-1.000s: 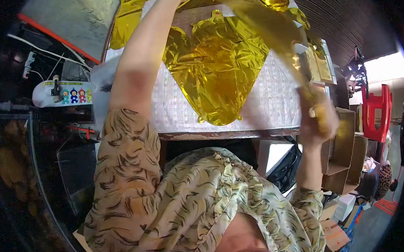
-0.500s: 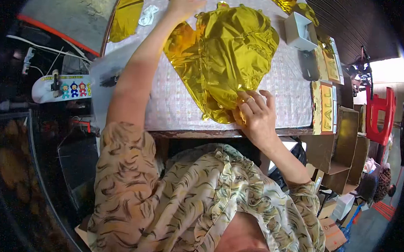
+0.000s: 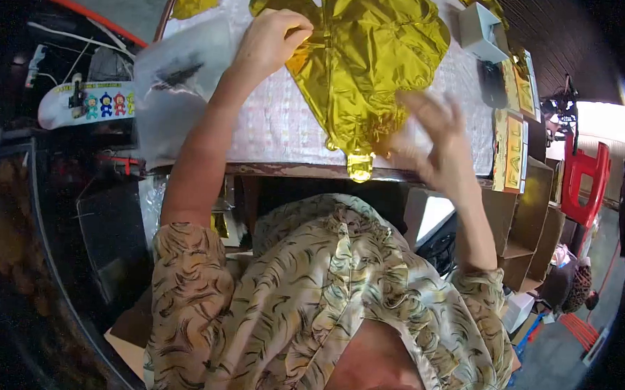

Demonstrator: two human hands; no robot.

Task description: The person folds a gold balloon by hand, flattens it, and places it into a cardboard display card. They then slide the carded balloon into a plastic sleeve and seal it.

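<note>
Your left hand (image 3: pixel 270 43) rests on the upper left edge of the gold foil balloon (image 3: pixel 364 51), fingers curled and pinching the foil against the table (image 3: pixel 274 123). Your right hand (image 3: pixel 430 141) is blurred at the balloon's lower right, fingers spread and loose — whether it touches the foil cannot be told. The balloon is a crinkled, shiny metallic sheet, flat and roughly heart-shaped, lying on the checked tablecloth with its narrow neck at the near table edge. A small white box (image 3: pixel 478 31) stands beside it — upper right.
</note>
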